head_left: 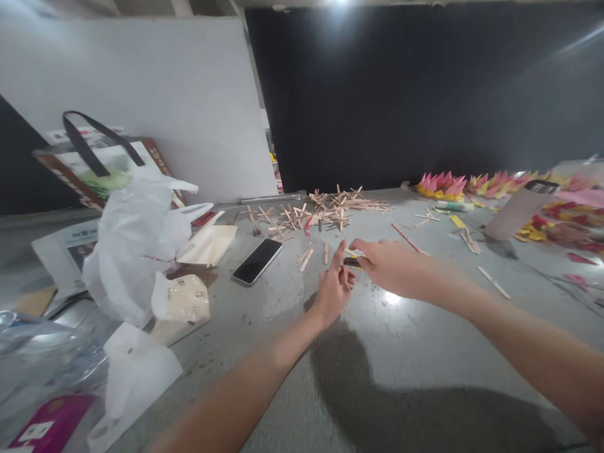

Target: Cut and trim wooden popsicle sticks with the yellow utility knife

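My right hand (391, 265) is closed on a short black-and-yellow tool, which looks like a utility knife (352, 262). Just left of it is my left hand (331, 289), with the index finger stretched up and the other fingers curled in. Whatever those curled fingers hold, if anything, is hidden. The two hands nearly meet at the fingertips above the grey table (264, 371). A pale wooden stick (350, 253) shows between them, partly covered. Beyond the left hand lie a few loose craft sticks (306, 260) and a single short stick (325, 253).
A pile of wooden sticks (342, 204) spreads along the back. Left are a phone (257, 262), a white plastic bag (134, 245), a paper tray (210, 245) and a tote bag (120, 157). Right are a tumbler (521, 211), a red striped straw (406, 238) and pink-and-yellow paper flowers (441, 185).
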The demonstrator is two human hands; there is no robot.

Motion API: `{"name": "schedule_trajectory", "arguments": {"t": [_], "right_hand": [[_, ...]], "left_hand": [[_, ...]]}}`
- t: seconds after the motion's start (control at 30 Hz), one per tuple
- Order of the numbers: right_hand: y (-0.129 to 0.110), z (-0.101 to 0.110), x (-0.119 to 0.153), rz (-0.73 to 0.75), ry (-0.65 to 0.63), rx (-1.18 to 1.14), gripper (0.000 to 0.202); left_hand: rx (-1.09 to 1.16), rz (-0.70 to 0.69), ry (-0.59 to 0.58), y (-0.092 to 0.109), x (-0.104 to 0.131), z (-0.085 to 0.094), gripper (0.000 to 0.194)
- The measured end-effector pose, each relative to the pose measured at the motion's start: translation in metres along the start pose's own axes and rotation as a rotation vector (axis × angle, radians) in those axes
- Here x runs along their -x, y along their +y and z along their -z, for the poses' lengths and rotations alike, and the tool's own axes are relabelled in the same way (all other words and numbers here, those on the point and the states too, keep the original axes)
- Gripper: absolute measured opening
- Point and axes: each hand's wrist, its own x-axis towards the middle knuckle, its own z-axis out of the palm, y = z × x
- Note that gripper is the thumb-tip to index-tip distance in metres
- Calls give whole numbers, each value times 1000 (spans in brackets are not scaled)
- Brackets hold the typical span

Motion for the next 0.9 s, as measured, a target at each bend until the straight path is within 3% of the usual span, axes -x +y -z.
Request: {"name": "schedule_trajectory", "arguments": {"t": [0.13,0.33,0.47,0.63,0.9], "right_hand": [[-4,-9,8,-27,40,3,49],[-26,-25,25,-128,50,103,64],[-39,-37,40,-164,19,213,78],[-43,-46,49,-174,65,231,79],[-25,-55,51,-149,88,182,62]], "left_hand": [[137,34,32,0,-2,-2,60],[403,196,89,4,-3,-6,61],[368,204,102,16,0,-8,54],[333,282,106,18,0,-12,50],[242,205,41,-5,-2,-12,55]]}}
